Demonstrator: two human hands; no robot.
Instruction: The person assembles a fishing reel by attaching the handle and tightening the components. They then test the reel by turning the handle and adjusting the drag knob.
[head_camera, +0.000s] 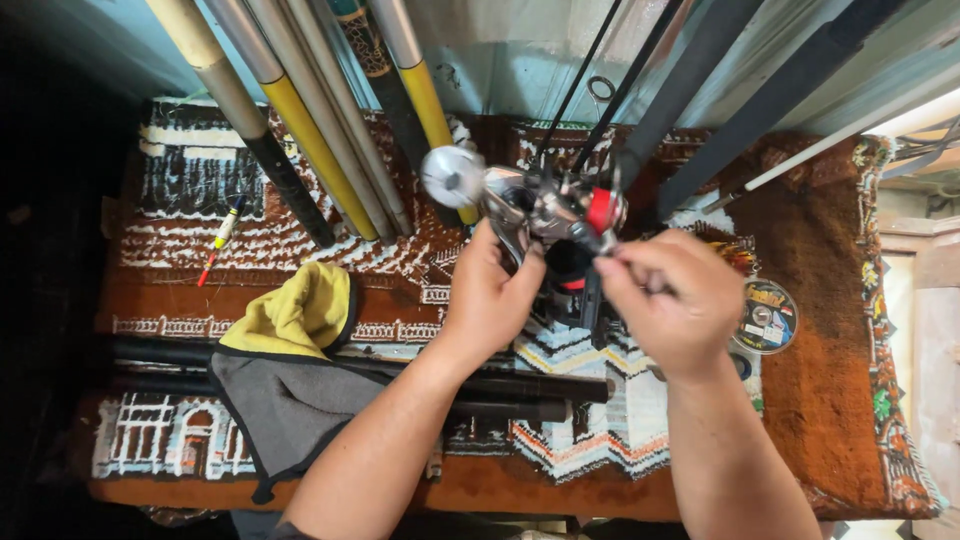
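— Where's the reel?

— Centre frame: your left hand grips the silver metal spinning reel with red trim; your right hand pinches its front.

— Risk?

— A loosened grip could drop it onto the brown patterned rug.

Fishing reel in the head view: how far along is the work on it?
Looks done: the spinning reel sits on a dark rod. In hand: left hand steadies the reel body, right hand pinches at its red-trimmed spool. Seemingly left: the line spool lies apart on the rug; whether line runs to the reel cannot be seen.
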